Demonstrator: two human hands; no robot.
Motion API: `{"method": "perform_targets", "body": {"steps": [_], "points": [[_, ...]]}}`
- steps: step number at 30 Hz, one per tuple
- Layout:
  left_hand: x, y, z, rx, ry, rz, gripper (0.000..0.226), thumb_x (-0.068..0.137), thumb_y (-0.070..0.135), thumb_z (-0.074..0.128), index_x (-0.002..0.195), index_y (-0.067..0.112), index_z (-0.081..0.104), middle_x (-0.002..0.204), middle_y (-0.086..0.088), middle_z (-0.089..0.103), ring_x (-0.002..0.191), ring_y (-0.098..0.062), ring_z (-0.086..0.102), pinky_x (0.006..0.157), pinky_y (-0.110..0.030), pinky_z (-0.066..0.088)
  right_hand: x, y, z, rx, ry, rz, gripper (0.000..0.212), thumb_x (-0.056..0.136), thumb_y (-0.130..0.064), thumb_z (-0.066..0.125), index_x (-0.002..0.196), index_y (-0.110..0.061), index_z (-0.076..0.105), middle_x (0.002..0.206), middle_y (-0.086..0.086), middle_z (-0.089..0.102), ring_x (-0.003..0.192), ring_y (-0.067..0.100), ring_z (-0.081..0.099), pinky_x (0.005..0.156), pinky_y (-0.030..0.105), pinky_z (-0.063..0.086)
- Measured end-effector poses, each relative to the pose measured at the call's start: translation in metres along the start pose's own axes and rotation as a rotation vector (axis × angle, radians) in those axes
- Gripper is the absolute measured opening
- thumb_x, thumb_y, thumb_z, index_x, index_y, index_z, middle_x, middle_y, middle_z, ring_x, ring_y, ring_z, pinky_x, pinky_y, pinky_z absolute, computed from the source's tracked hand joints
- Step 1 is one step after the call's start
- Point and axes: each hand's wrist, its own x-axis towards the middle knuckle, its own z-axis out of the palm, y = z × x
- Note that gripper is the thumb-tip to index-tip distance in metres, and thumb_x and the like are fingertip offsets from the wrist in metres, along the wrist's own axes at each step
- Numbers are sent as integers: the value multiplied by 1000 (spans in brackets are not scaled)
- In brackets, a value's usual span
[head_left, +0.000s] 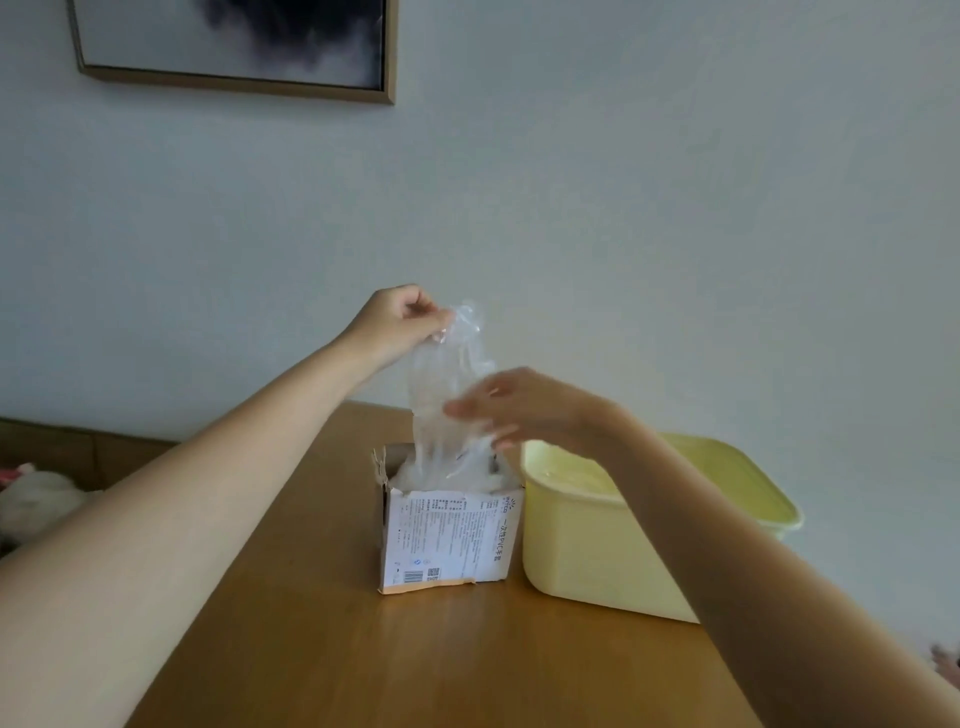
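Directly ahead, your left hand (402, 322) pinches the top of a clear disposable glove (441, 379), which hangs upright over its cardboard box (452, 535) on the tabletop (311, 649). Your right hand (519, 408), fingers outstretched and empty, reaches its lower part from the right.

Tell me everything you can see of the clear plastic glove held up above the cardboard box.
The clear thin plastic glove is see-through, crinkled, glossy film, hanging upright and stretched long. The left hand pinches its bunched top edge. The right hand, blurred, lays straight fingers against its middle. Its lower end reaches into the open top of the white-labelled cardboard box on the wooden table, among more clear film. Whether it is free of that film cannot be told.
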Motion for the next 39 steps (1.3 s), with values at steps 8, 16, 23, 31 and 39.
{"method": "perform_targets", "body": {"steps": [8,16,23,31,39], "points": [[-4,14,43,-165,-28,-32,22,91,24,56,72,17,46,77,-2,54,75,-14,51,71,-27,40,-12,1,-23,513,258,-64,24,91,-28,60,96,-5,62,71,1,63,60,10,56,59,18,44],[-4,14,77,-53,43,-46,20,92,30,55,83,15,47,66,5,51,56,-8,49,51,-20,37,-16,16,-37,228,745,-131,21,94,-12,52,73,-12,56,32,-12,39,27,0,33,32,11,26],[10,-17,67,225,151,-193,12,87,21,55,78,16,49,84,-5,58,72,-21,50,60,-27,35,-40,94,-81,-65,924,88,14,94,-14,51,85,-13,62,62,-1,50,46,13,44,47,22,34],[-3,30,141,453,-431,218,19,93,20,53,109,15,62,102,0,59,102,-19,58,77,-21,40,-41,142,-90,-526,658,482,23,94,-13,39,103,-9,61,99,13,60,92,34,61,74,32,46],[-6,6,193,1046,-1213,-206,46,99,28,42,144,20,36,146,-3,39,125,-26,49,105,-39,41,-56,137,-90,-824,225,651,19,90,-8,42,72,-12,45,74,1,50,72,22,56,55,24,43]]}}
